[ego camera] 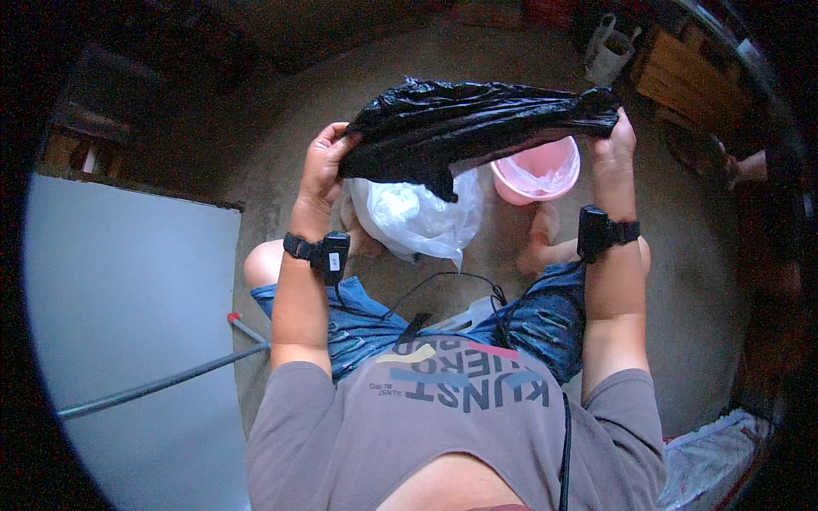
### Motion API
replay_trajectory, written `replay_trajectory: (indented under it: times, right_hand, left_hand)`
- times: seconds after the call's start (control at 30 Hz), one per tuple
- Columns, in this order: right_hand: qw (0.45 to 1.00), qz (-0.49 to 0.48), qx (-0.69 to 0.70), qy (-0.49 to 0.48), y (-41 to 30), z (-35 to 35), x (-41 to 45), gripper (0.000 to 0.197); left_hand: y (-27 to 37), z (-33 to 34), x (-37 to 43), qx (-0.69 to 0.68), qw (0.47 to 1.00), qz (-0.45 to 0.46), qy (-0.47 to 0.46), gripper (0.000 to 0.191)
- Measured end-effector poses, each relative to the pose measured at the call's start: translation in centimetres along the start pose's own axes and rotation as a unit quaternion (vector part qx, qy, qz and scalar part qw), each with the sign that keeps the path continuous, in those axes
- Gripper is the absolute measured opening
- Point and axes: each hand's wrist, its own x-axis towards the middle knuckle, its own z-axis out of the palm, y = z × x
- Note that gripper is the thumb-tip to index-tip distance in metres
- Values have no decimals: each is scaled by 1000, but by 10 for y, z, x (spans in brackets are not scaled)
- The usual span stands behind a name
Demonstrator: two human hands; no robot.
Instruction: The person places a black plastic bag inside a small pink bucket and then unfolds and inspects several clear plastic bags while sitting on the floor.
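Observation:
Stretched sideways between my two hands is a crumpled black plastic bag. My left hand pinches its left end, and my right hand grips the bunched right end. Below the black bag, a translucent white plastic bag sits on the floor between my feet; the black bag hides its upper part. A pink plastic bucket with a clear plastic liner stands by my right foot, its far left rim partly covered by the black bag.
A pale panel with a metal rod in front of it is at my left. A white bag and a wooden board stand far right. Another person's hand shows at the right. Cables run between my wrist devices.

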Motion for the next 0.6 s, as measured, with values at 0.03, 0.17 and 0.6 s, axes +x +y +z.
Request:
replay_trajectory:
  times: [0.03, 0.17, 0.6]
  right_hand:
    - [999, -8, -1, 38, -8, 7, -9, 29]
    - [981, 20, 31, -192, -7, 13, -30, 29]
    - [896, -288, -266, -211, -10, 31, -73, 29]
  left_hand:
    - [-2, -4, 6, -1, 1000, 3, -3, 15]
    - [-10, -64, 31, -159, 971, 111, 143, 38]
    - [-106, 113, 16, 64, 997, -45, -1, 23]
